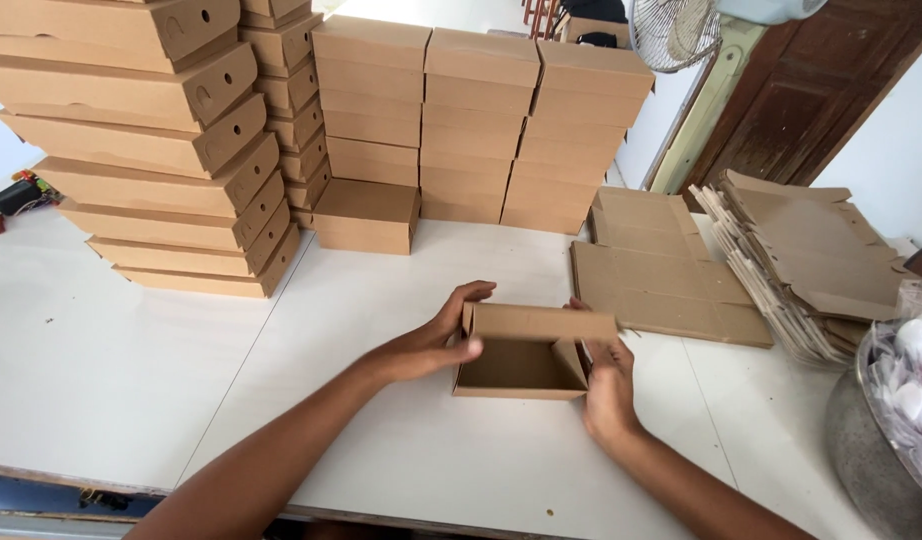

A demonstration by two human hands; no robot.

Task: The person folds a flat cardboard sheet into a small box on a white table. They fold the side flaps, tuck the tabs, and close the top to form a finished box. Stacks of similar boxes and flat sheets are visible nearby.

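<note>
A small brown cardboard box [521,362] stands open-topped on the white table [131,350], partly folded, with an inner flap slanting at its right side. My left hand [436,340] grips the box's left wall, thumb over the rim. My right hand [609,385] holds the right wall, fingers pressed on the slanted flap.
Tall stacks of closed brown boxes [161,150] fill the back left, with more stacks [481,130] behind the middle. Flat unfolded blanks [661,280] lie at the right beside a leaning pile of blanks [801,260]. A metal bowl [871,450] sits at the right edge.
</note>
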